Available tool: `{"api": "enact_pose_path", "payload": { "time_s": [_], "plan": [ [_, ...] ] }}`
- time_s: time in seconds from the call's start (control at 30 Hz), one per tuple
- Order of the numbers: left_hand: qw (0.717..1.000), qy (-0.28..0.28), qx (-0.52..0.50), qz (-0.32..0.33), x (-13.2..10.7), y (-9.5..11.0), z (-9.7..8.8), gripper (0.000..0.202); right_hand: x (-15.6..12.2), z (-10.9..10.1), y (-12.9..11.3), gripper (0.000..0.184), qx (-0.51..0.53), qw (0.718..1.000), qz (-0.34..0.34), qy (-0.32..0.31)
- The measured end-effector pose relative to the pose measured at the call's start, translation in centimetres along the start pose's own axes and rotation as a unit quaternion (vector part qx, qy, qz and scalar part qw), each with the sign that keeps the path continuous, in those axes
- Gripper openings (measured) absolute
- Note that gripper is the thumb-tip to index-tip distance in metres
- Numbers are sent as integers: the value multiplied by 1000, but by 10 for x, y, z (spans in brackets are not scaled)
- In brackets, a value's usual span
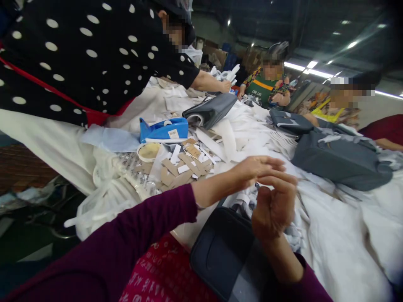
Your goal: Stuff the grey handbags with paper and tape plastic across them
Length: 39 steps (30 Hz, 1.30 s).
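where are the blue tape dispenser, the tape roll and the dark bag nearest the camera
blue tape dispenser [163, 129]: head view, on its blue side
tape roll [149, 151]: head view, on its flat top
dark bag [220, 251]: head view, on its front panel

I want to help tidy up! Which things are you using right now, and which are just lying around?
In use: left hand, right hand, dark bag below them, white strips beside it.
Lying about: blue tape dispenser, brown card tags, tape roll, grey bags farther off.
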<state>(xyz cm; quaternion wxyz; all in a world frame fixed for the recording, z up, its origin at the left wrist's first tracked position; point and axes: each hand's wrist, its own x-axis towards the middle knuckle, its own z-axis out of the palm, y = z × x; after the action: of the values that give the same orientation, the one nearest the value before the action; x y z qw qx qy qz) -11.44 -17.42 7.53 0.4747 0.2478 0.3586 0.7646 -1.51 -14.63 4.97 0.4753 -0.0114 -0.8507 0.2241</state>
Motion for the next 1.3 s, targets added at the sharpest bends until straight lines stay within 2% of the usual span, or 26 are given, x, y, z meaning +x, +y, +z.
{"api": "enact_pose_path", "payload": {
  "time_s": [0.03,0.1,0.17,0.23,0.3,0.4,0.5,0.73,0.8,0.9,1.0,1.1,1.17,1.3],
  "plan": [
    [999,29,28,9,-10,13,-14,17,2,4,0,20,27,999,-1,-36],
    [977,128,155,76,-43,28,-39,23,5,12,1,19,65,981,7,-183],
    [955,169,220,103,-88,29,-60,24,7,18,2,26,66,938,17,-341],
    [947,212,231,72,-135,16,-74,23,6,20,3,32,63,890,13,-452],
    [951,233,201,23,-171,-5,-81,21,6,20,3,35,73,857,5,-509],
    [966,220,129,-37,-200,-35,-84,18,7,18,1,30,90,853,7,-514],
    [977,191,71,-65,-206,-50,-85,17,9,15,1,26,96,865,8,-492],
    [982,146,-24,-116,-197,-51,-91,32,14,13,-4,19,78,861,15,-502],
    [979,142,-51,-136,-193,-52,-91,41,15,13,-6,21,71,861,25,-504],
    [976,126,-58,-168,-182,-48,-87,65,16,14,-8,23,68,860,33,-505],
    [982,83,-31,-164,-169,-43,-80,74,13,18,-6,25,62,859,42,-506],
    [981,118,71,-134,-161,-47,-75,81,6,27,-2,22,34,861,53,-505],
    [972,152,138,-116,-160,-55,-74,85,1,33,-1,25,4,850,62,-524],
    [973,138,170,-66,-163,-73,-76,82,-5,42,-6,35,-64,821,44,-566]
  ]
}}
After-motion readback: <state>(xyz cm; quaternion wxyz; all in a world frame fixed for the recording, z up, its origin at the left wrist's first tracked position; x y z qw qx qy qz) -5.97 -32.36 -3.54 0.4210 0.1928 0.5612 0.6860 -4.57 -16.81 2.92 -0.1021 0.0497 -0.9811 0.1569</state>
